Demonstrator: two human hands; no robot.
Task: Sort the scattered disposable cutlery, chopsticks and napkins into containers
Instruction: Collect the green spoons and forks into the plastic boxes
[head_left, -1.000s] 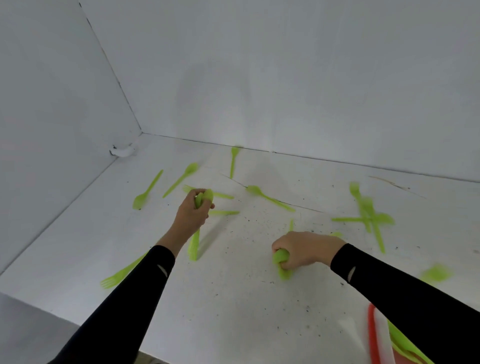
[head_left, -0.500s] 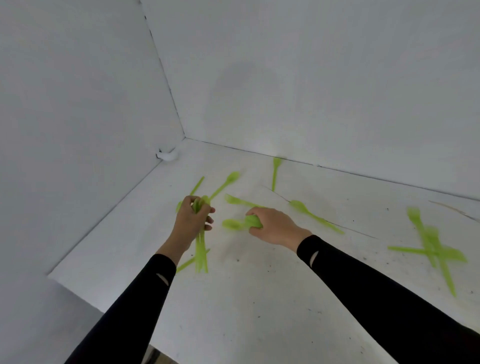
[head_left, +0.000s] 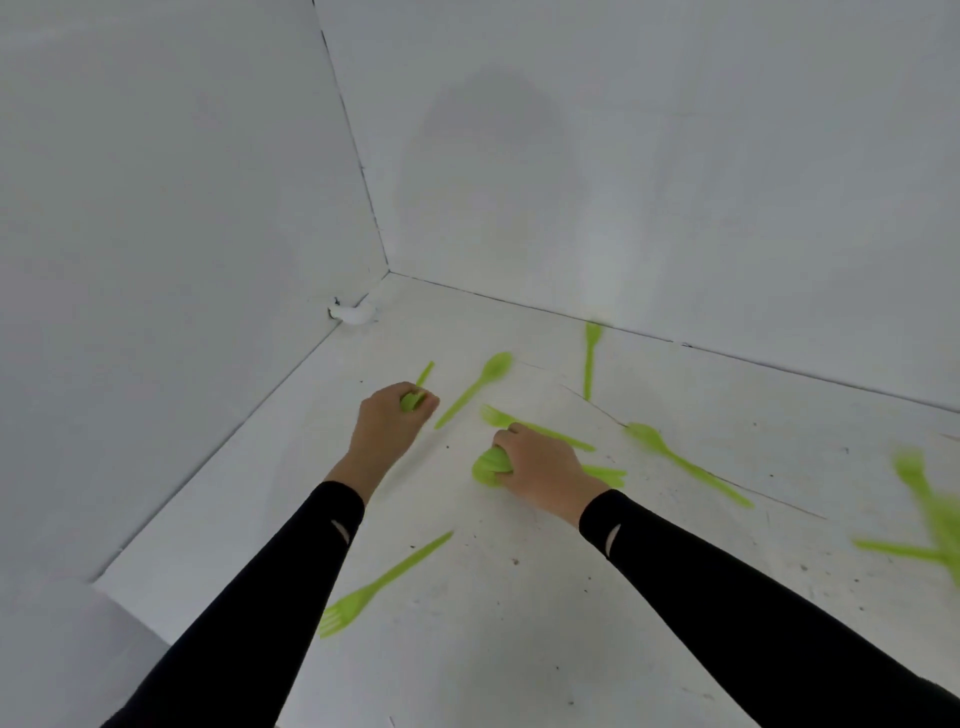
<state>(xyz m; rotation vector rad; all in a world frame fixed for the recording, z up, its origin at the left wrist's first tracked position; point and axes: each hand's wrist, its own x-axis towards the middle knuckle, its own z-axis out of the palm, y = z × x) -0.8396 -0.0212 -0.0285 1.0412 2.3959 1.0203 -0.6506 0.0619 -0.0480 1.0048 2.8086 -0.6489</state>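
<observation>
The left hand (head_left: 387, 423) curls its fingers round a green piece (head_left: 413, 401), maybe a spoon, near the back left corner of the white table (head_left: 519, 634). The right hand (head_left: 543, 462) grips a bundle (head_left: 490, 466) of green spoons low over the table. Around them lie a loose spoon (head_left: 475, 387), a near fork (head_left: 382, 582), a far fork (head_left: 589, 358), and at the right edge a blurred heap (head_left: 935, 519).

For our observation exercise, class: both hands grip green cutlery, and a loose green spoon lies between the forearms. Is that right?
Not quite. The head view shows the loose piece there is a fork, tines visible. The left hand and right hand do grip green cutlery.
</observation>
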